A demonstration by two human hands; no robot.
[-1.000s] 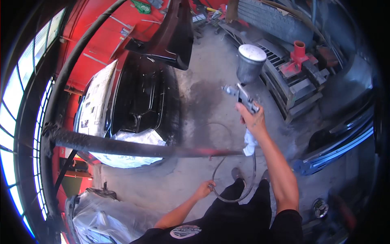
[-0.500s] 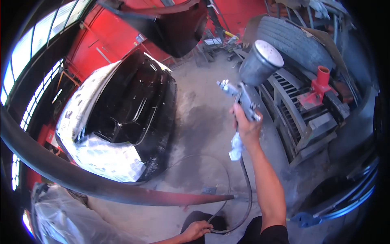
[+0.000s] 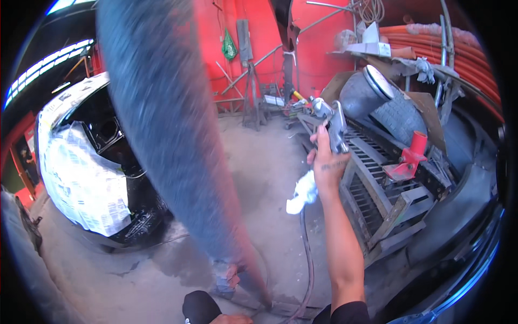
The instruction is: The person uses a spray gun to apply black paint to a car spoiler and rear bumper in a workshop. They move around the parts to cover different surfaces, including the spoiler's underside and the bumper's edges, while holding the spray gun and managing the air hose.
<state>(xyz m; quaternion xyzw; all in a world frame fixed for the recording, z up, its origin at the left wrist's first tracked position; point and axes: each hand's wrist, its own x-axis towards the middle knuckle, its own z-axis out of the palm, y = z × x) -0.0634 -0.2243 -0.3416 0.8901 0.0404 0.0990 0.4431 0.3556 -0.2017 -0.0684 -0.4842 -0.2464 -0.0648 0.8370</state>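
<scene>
At the bottom edge, the person's left hand [image 3: 229, 318] barely shows beside a dark knee; whether its fingers are open or closed cannot be told. Just above it, a dark air hose [image 3: 308, 259] runs from the concrete floor [image 3: 259, 162] up toward the right hand [image 3: 326, 164]. That hand is clamped around the grip of a metal spray gun [image 3: 334, 127], with a white rag [image 3: 302, 193] tucked under the palm. A large blurred blue-grey panel [image 3: 167, 135] slants across the foreground, very near the hose. Further off sit a paper-masked black car [image 3: 102, 162], left, and a slatted wooden rack [image 3: 386, 183], right. Judged risks: the hose snagging on the panel, or stray spray reaching unmasked paint.
</scene>
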